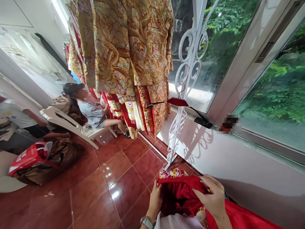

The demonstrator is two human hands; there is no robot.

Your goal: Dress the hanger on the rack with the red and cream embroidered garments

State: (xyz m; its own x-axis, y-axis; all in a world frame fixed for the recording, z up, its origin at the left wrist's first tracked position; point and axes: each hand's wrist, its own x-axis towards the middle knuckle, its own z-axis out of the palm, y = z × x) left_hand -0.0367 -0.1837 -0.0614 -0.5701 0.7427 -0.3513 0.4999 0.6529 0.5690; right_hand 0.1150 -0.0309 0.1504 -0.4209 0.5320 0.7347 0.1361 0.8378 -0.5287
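Observation:
A red embroidered garment (181, 191) is spread between my two hands at the bottom of the head view, its upper edge pulled wide and its inside showing. My left hand (155, 198), with a watch on the wrist, closes on the left end of that edge. At the right end, my right hand (213, 195) grips the cloth between thumb and fingers. Beyond the garment, a bare black hanger with a red middle (177, 101) hangs at the white scrollwork rack (190, 63). More red cloth trails off to the lower right.
Gold and red embroidered jackets (147, 41) hang from the rack. A person (91, 109) sits on a white chair (66, 122) at left, with another person (21, 111) farther left. Bags (47, 162) lie on the red tiled floor (95, 190). Windows (274, 86) line the right wall.

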